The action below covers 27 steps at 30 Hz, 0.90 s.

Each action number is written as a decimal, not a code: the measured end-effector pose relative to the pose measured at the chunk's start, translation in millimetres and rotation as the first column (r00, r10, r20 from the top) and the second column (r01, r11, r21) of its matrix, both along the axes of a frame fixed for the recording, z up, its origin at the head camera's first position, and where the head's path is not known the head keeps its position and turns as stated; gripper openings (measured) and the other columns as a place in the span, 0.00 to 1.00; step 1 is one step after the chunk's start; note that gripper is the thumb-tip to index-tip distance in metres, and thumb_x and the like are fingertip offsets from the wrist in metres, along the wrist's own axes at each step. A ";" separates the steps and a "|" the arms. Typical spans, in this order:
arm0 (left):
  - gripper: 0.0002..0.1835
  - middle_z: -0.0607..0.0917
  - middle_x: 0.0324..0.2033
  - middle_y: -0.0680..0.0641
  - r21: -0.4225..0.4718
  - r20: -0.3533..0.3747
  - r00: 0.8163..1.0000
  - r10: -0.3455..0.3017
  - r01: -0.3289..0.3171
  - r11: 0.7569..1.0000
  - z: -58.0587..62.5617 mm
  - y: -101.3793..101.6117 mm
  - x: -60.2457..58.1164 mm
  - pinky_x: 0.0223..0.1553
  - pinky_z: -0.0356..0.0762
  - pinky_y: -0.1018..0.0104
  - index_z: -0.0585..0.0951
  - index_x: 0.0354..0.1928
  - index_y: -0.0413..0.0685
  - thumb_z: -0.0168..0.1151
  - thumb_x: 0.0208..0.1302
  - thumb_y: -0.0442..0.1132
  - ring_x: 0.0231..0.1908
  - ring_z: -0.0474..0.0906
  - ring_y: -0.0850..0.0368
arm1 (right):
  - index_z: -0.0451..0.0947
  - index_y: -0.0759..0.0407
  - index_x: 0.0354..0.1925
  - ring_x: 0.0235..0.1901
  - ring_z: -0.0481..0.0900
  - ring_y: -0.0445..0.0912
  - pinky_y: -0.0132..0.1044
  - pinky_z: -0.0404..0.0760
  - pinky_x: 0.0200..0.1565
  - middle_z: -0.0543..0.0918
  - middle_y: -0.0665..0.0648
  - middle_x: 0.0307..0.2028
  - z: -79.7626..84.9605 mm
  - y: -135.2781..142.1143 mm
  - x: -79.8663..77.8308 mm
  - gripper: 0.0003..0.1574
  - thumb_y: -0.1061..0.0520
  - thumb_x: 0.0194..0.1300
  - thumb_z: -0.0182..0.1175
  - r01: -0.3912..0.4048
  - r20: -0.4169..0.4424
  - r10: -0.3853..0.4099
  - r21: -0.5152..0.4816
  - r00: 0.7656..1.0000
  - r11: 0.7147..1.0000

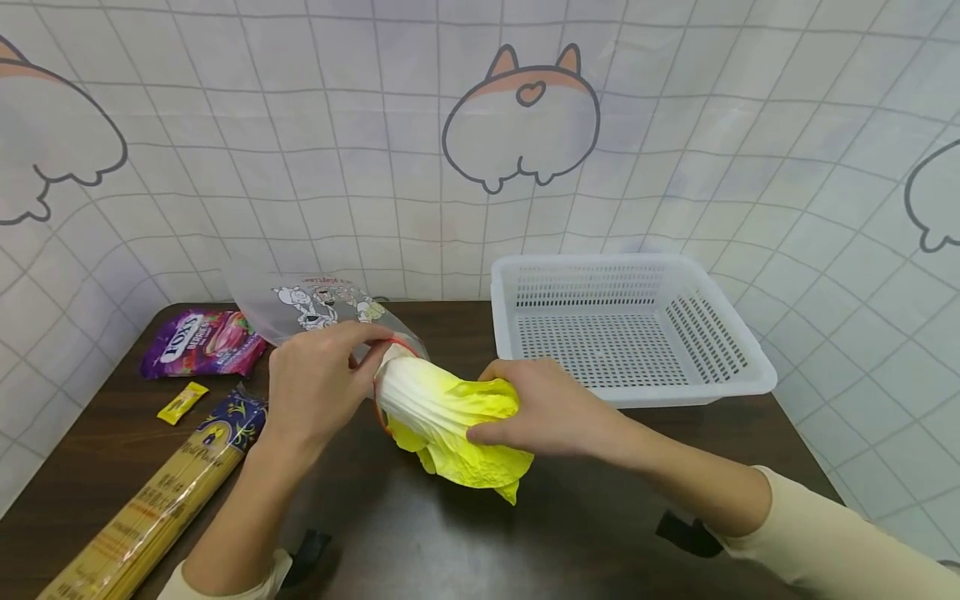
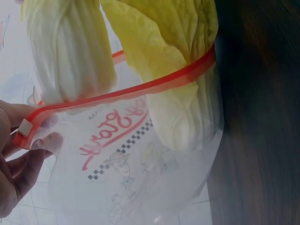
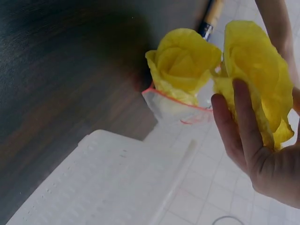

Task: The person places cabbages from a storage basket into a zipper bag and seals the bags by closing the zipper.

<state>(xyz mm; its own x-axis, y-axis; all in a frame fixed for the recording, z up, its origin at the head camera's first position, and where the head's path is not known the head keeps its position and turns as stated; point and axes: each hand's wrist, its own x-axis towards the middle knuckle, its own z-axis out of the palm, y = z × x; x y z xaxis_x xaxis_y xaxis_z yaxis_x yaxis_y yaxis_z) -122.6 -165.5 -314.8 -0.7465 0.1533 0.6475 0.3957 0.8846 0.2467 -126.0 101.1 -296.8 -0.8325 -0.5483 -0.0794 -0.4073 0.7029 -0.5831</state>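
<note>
My right hand grips the yellow leafy end of a napa cabbage. The cabbage's white base points into the mouth of a clear zip bag with a red rim and printed cartoon figures. With thumb and fingers, my left hand pinches the bag's rim; the left wrist view shows this hold beside the white slider. A second napa cabbage sits base-down inside the bag, its leafy top sticking out past the rim. In the head view the held cabbage mostly hides it.
Behind my right hand stands a white perforated basket. On the left of the dark table lie a purple candy bag, a small yellow wrapped candy and a pack of spaghetti. A tiled-pattern curtain closes off the back.
</note>
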 end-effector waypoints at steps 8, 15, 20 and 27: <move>0.09 0.92 0.30 0.48 0.020 0.014 0.999 -0.030 0.030 0.999 -3.3 1.7 -0.8 0.21 0.69 0.62 0.92 0.42 0.51 0.77 0.59 0.38 0.19 0.77 0.55 | 0.83 0.56 0.49 0.30 0.79 0.42 0.35 0.81 0.32 0.85 0.46 0.33 -5.8 -10.4 -0.6 0.29 0.40 0.55 0.73 0.053 -0.018 -0.054 -0.010 0.998 0.999; 0.09 0.92 0.31 0.48 0.044 0.026 0.998 -0.054 0.053 0.998 -4.7 4.5 -1.9 0.22 0.71 0.61 0.93 0.42 0.50 0.78 0.59 0.38 0.19 0.77 0.56 | 0.83 0.57 0.49 0.28 0.78 0.43 0.35 0.79 0.30 0.83 0.46 0.30 -14.6 -22.7 -10.0 0.31 0.37 0.57 0.73 0.067 -0.002 -0.067 -0.036 0.998 0.997; 0.08 0.93 0.32 0.49 0.069 0.039 0.996 -0.077 0.074 0.995 -5.5 6.8 -2.1 0.21 0.71 0.64 0.93 0.42 0.51 0.77 0.60 0.38 0.18 0.78 0.57 | 0.81 0.59 0.50 0.27 0.79 0.43 0.34 0.79 0.30 0.83 0.48 0.31 -18.0 -30.7 -16.2 0.34 0.36 0.57 0.73 0.098 0.035 -0.096 -0.043 0.995 0.994; 0.09 0.92 0.30 0.49 0.078 0.046 0.996 -0.081 0.077 0.994 -5.0 10.0 -3.3 0.19 0.68 0.66 0.93 0.43 0.51 0.78 0.60 0.38 0.18 0.76 0.57 | 0.78 0.58 0.50 0.31 0.81 0.45 0.35 0.81 0.32 0.84 0.49 0.34 -20.0 -38.3 -21.3 0.35 0.36 0.56 0.74 0.149 0.081 -0.144 -0.063 0.986 0.987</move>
